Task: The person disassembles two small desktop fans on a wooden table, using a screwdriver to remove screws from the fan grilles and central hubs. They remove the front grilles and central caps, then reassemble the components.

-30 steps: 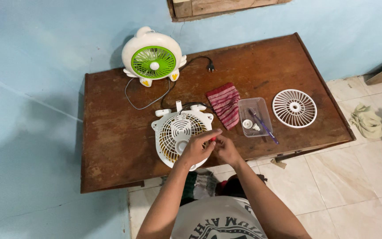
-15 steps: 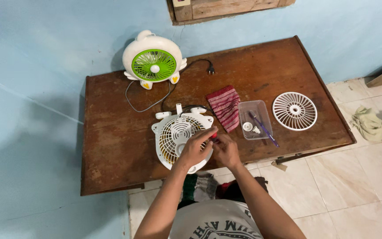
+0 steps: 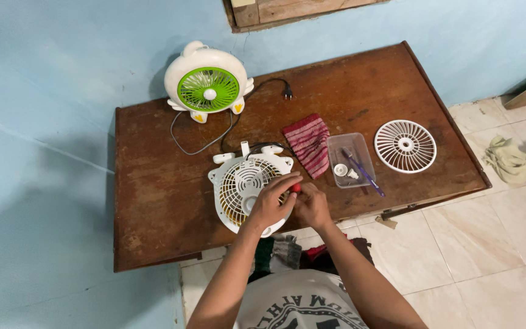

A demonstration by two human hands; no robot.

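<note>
Arms: both forearms reach up from the near edge, bent inward so the hands meet over the white fan (image 3: 248,186).
Left hand (image 3: 270,204): fingers curled, resting on the fan's grille and pinching a small red-tipped tool (image 3: 296,188).
Right hand (image 3: 313,207): loosely closed, touching the left; what it holds I cannot tell.
Fan: lies flat at the tabletop's (image 3: 147,201) near edge, middle.
Room: bare wood left of the fan; red cloth (image 3: 308,143), clear tray (image 3: 349,159) and loose grille (image 3: 405,145) to the right.

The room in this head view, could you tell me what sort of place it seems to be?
Probably a home repair corner: a worn wooden table against a blue wall, a tiled floor, and small fans, one opened.
</note>
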